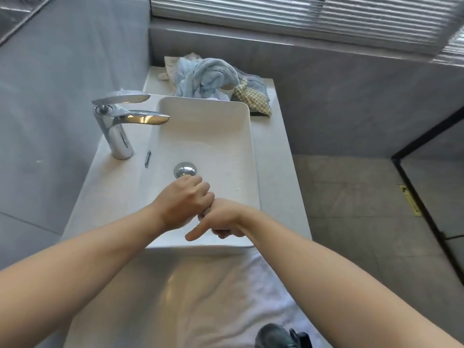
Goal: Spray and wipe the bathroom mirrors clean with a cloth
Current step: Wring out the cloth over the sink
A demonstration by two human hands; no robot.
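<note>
Both my hands are over the near half of the white rectangular sink (206, 116). My left hand (182, 202) and my right hand (221, 219) grip a small twisted cloth (204, 212) between them. Only a short greyish strip of the cloth shows between the fists. My right index finger sticks out to the left. No mirror and no spray bottle are in view.
A chrome faucet (120, 121) stands left of the sink and a chrome drain plug (185, 170) sits in the basin. A pile of blue and checked cloths (211, 79) lies on the counter behind the sink. A black-framed glass partition (424, 197) stands at the right.
</note>
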